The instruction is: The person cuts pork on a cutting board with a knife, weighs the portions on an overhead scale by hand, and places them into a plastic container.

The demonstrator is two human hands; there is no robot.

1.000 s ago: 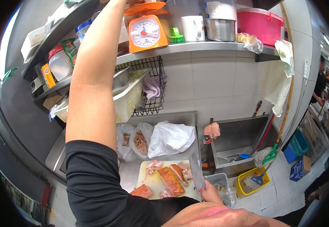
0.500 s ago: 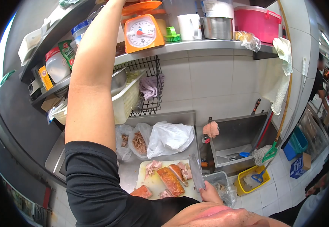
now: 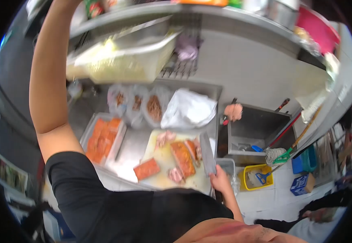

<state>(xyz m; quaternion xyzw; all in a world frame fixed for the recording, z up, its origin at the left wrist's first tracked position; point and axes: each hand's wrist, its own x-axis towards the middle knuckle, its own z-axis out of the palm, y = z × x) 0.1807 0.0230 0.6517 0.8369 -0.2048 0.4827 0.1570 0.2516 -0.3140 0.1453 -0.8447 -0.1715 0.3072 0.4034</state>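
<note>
No legible text or numbers anywhere.

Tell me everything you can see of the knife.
The knife has a broad, grey, metallic-looking blade with a blunt far end. The right hand grips it, largely hiding the handle; the blade points forward, at the right edge of the board. Whether it touches the board is unclear.

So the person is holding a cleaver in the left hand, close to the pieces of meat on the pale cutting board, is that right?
Not quite: the cleaver is in the right hand, as the head view shows. It is close to the pieces of meat on the pale cutting board.
</note>
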